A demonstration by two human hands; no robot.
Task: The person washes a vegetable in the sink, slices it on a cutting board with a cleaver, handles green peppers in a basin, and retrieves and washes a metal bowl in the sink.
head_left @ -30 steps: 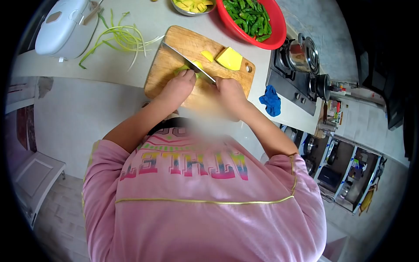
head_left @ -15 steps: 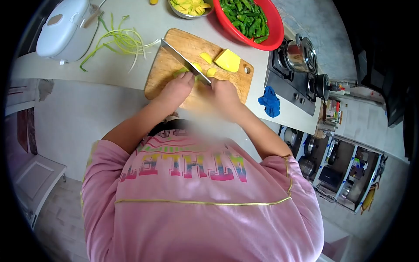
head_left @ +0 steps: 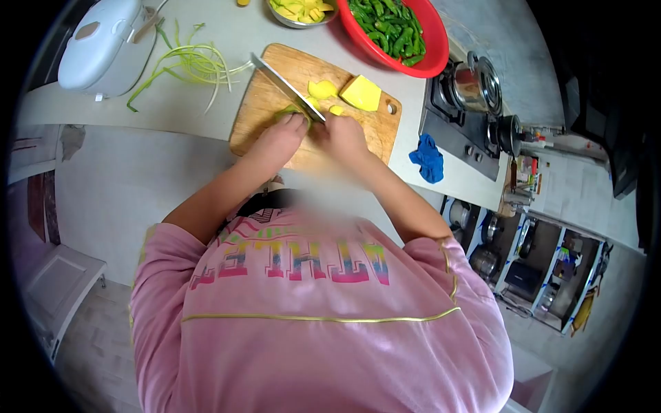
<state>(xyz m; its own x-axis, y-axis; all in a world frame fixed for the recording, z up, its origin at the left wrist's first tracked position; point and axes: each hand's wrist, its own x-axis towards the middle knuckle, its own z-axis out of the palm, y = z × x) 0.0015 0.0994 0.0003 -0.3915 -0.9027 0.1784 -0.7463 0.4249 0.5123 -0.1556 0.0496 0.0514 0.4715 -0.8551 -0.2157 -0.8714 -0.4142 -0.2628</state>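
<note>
White plastic catches my eye first: a lidded appliance (head_left: 100, 51) on the worktop (head_left: 220, 27), then a tangle of green stalks (head_left: 189, 62). On the wooden board (head_left: 256, 103) I have the left hand (head_left: 281, 140) curled over a yellow-green piece (head_left: 285, 110), pressing it down. The knife (head_left: 286, 87) slants beside it, tip past the board's edge. Beyond sits a bowl of yellow pieces (head_left: 301, 12). Yellow slices (head_left: 321, 89) lie near the blade. I see the right hand (head_left: 345, 138) closed on the knife's handle end, a yellow block (head_left: 361, 93) farther along the board, a red basin (head_left: 438, 51) of green peppers (head_left: 394, 29), and a blue cloth (head_left: 428, 158) by the stove (head_left: 451, 141).
</note>
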